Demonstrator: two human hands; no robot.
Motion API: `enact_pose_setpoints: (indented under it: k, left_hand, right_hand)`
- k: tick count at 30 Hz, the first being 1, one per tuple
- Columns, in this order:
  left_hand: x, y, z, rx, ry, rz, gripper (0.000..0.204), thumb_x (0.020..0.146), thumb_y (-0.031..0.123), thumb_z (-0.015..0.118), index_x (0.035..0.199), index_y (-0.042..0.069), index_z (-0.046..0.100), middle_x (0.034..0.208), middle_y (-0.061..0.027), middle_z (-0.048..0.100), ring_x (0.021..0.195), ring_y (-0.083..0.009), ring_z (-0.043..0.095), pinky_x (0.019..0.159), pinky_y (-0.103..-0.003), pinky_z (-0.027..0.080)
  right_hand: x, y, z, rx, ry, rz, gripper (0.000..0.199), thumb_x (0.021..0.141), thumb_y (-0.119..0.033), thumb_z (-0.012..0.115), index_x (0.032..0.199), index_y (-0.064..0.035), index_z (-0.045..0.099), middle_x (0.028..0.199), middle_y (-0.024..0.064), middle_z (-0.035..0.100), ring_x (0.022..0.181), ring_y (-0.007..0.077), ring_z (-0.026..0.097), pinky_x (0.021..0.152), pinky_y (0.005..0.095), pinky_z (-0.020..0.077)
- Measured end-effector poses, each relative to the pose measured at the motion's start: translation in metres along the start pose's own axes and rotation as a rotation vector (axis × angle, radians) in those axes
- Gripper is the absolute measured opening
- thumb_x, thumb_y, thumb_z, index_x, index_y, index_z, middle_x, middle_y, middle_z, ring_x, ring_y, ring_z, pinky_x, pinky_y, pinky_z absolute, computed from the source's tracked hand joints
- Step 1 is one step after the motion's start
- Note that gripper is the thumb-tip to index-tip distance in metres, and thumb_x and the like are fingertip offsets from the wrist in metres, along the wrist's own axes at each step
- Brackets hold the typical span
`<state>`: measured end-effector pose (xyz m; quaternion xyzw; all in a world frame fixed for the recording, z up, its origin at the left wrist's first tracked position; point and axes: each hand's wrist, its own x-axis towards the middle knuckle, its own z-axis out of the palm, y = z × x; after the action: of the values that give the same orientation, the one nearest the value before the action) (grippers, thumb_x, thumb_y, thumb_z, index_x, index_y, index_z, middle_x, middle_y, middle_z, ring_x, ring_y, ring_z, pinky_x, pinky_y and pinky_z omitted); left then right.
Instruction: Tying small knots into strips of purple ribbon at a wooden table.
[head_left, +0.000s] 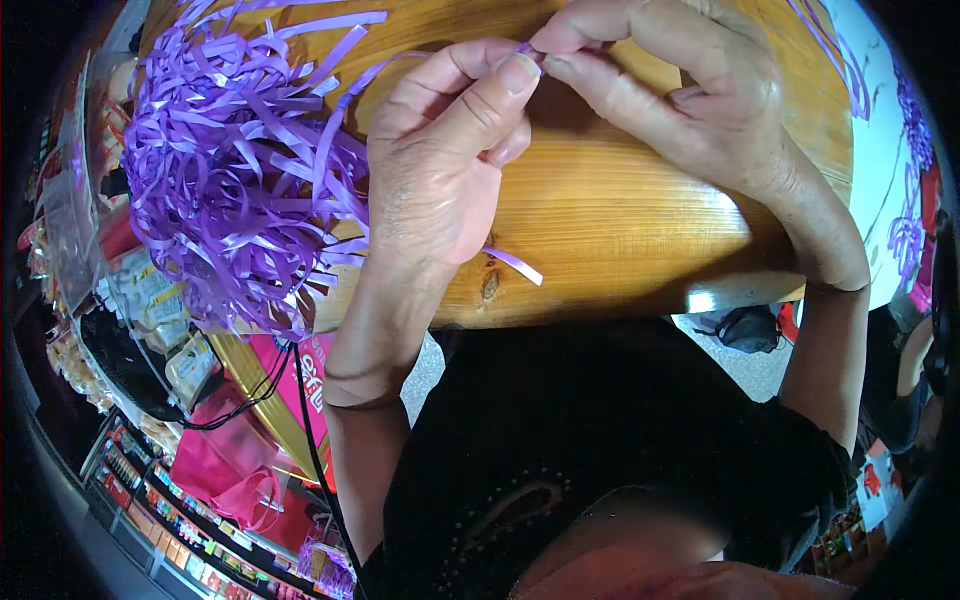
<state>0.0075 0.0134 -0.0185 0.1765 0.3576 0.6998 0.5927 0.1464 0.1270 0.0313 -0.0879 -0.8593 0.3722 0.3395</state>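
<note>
My left hand (pixel 440 160) and my right hand (pixel 680 85) meet above a wooden table (pixel 620 220). Both pinch the same thin purple ribbon strip (pixel 527 47) between thumb and forefinger, fingertips almost touching. The strip runs under my left palm and its loose end (pixel 515 265) sticks out near the table's front edge. A big tangled heap of purple ribbon strips (pixel 230 160) lies on the table's left part, just left of my left hand.
Left of the table stand clear plastic bags (pixel 150 300) of packaged goods, a pink bag (pixel 230 460) and a black cable (pixel 300 400). More purple ribbon (pixel 915 130) lies on a white surface at the far right. A dark bag (pixel 745 325) rests on the floor.
</note>
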Motion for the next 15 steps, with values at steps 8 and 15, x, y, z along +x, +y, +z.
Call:
enact_pose_setpoints:
  k: [8, 15]
  left_hand:
    - [-0.003, 0.0, 0.005, 0.048, 0.059, 0.003, 0.012, 0.082, 0.005, 0.065, 0.092, 0.001, 0.063, 0.077, 0.0014, 0.059, 0.06, -0.0023, 0.042, 0.05, -0.019, 0.029]
    - [-0.003, 0.0, 0.01, 0.056, 0.058, 0.012, 0.013, 0.081, 0.004, 0.066, 0.094, 0.002, 0.063, 0.08, 0.0008, 0.061, 0.063, -0.0017, 0.046, 0.051, -0.018, 0.03]
  right_hand:
    - [0.002, -0.004, -0.002, -0.362, -0.043, -0.174, 0.012, 0.067, 0.001, 0.068, 0.074, -0.0027, 0.06, 0.069, 0.0057, 0.056, 0.059, 0.0148, 0.054, 0.049, 0.0259, 0.0352]
    - [-0.002, -0.004, -0.003, -0.14, 0.012, -0.053, 0.011, 0.069, 0.0, 0.067, 0.074, -0.0032, 0.057, 0.068, 0.0058, 0.056, 0.059, 0.0163, 0.054, 0.05, 0.0255, 0.0391]
